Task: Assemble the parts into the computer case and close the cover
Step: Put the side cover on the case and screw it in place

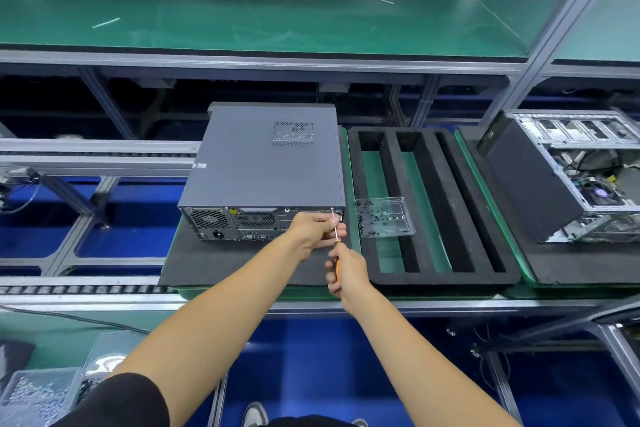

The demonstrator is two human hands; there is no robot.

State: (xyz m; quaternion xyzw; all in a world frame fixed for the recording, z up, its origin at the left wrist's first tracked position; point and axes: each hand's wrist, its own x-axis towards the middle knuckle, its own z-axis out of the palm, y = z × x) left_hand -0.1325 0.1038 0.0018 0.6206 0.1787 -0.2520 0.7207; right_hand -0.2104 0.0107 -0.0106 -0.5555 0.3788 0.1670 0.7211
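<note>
A grey computer case (266, 159) lies on a black foam mat (214, 263), its side cover on and its rear panel facing me. My right hand (346, 274) grips the orange handle of a screwdriver (335, 246). The thin shaft runs up to the top right corner of the rear panel. My left hand (317, 229) pinches the shaft just below that corner and rests against the case's back.
A clear plastic tray (384, 217) of small black screws lies on a black foam tray (433, 208) with long slots, right of the case. Farther right stands an open case (568, 173). Bins of screws (38, 392) sit at the lower left. A green shelf (263, 21) runs above.
</note>
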